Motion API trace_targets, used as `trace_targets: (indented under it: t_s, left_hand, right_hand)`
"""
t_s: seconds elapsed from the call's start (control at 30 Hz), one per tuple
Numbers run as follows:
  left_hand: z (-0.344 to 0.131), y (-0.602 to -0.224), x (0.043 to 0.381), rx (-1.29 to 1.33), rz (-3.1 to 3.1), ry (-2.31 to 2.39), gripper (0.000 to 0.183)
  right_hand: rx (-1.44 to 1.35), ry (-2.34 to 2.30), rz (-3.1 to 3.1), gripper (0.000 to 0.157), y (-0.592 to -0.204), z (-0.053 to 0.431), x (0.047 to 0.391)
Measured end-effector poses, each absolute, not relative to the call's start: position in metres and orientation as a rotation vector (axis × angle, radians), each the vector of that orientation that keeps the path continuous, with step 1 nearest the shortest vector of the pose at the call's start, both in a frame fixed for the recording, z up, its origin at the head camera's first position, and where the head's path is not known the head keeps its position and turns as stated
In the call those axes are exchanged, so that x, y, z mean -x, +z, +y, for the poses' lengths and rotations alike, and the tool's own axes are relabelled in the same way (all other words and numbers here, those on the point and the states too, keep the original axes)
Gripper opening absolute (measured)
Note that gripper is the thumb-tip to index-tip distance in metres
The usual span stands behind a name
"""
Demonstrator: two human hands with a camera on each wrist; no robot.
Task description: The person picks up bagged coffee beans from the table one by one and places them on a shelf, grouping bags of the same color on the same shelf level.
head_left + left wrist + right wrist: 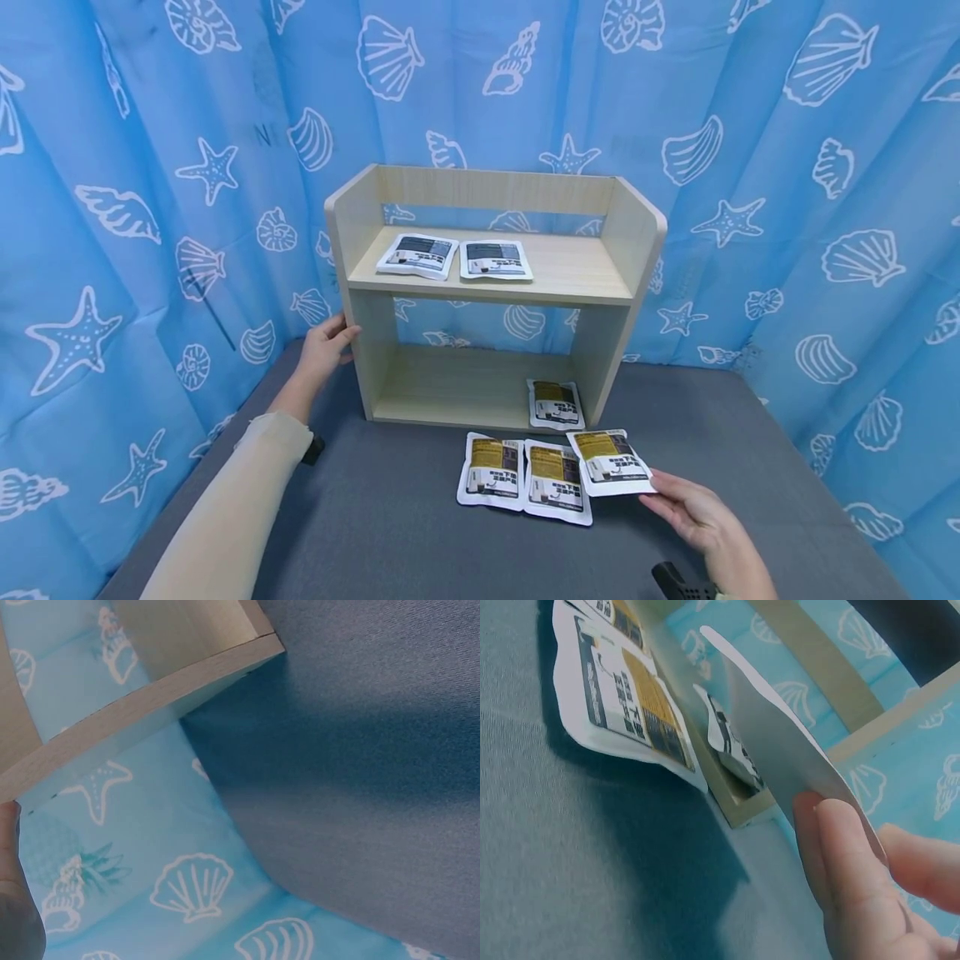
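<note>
My right hand (pixel 693 508) pinches a white pouch with a brown and yellow label (pixel 611 460) by its lower right corner. In the right wrist view its plain back (pixel 761 727) faces the camera, with fingers beneath and the thumb over the edge. It overlaps the right one of two matching pouches (pixel 491 471) lying on the table before the shelf. My left hand (pixel 322 346) grips the left side panel of the wooden shelf (pixel 363 350), thumb over its front edge. Another brown-labelled pouch (pixel 555 405) lies at the right end of the lower board.
Two dark-blue-labelled pouches (pixel 418 255) lie side by side on the upper board, toward the left. The shelf stands on a grey table (pixel 375 517). A blue curtain with white shell prints (pixel 480 108) hangs behind and on both sides.
</note>
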State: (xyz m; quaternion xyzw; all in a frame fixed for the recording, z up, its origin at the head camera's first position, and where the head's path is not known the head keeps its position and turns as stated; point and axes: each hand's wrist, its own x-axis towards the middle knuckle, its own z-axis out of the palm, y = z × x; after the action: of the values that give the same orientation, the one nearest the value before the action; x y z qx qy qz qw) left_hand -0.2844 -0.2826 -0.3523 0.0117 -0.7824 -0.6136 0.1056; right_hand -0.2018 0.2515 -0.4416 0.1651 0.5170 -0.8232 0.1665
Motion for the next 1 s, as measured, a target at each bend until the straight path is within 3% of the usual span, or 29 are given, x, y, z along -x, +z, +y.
trace_targets:
  t_s: [0.1, 0.23, 0.8, 1.0]
  left_hand:
    - [-0.284, -0.353, 0.284, -0.036, -2.305, -1.807, 0.056]
    - [-0.285, -0.354, 0.284, -0.039, -2.308, -1.803, 0.056]
    - [-0.283, -0.354, 0.284, -0.030, -2.294, -1.806, 0.053]
    - [-0.283, -0.354, 0.285, -0.026, -2.297, -1.794, 0.053]
  right_hand:
    - [-0.509, -2.323, 1.452, 0.056, -0.437, 0.246, 0.201]
    - [-0.584, -2.307, 1.393, 0.069, -0.430, 0.238, 0.199]
    - [-0.422, -2.356, 1.448, 0.057, -0.430, 0.209, 0.212]
    - [-0.410, -2.380, 1.410, 0.037, -0.424, 0.195, 0.214]
